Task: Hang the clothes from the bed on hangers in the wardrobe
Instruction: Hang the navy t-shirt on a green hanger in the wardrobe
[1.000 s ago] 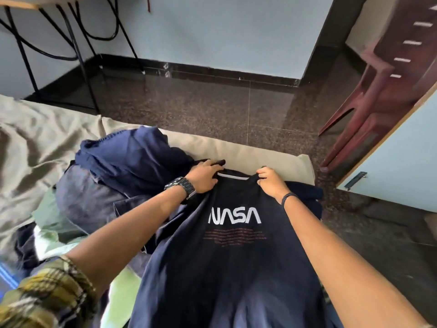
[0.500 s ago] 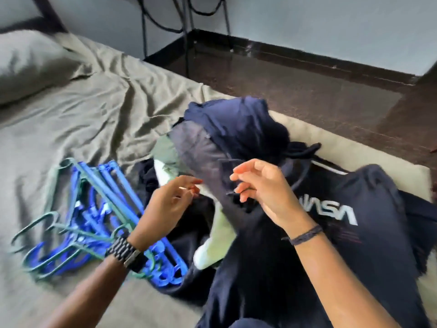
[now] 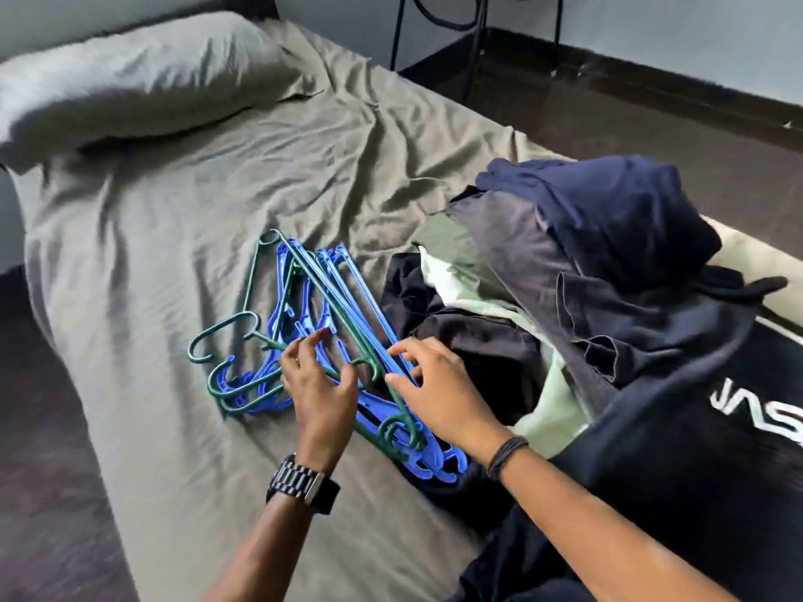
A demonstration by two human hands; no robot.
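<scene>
A tangled pile of blue and green plastic hangers [image 3: 304, 284] lies on the olive bedsheet [image 3: 174, 219]. My left hand [image 3: 319, 388] hovers on the pile's near side with fingers spread, touching a green hanger. My right hand [image 3: 439, 388] sits beside it, fingertips resting on the blue hangers. Neither hand plainly grips anything. To the right, a navy NASA T-shirt [image 3: 695, 449] is spread over the bed's edge. Behind it is a heap of clothes [image 3: 608, 228]: navy, grey, black and pale green pieces.
A pillow [image 3: 130, 80] lies at the head of the bed, far left. Dark floor [image 3: 652, 123] runs past the bed's far side, with black metal legs and cables [image 3: 473, 45] near the wall. The wardrobe is out of view.
Both hands let go of the NASA shirt's collar and moved left across the clothes heap onto the hangers. My view swung left, away from the wardrobe and chair.
</scene>
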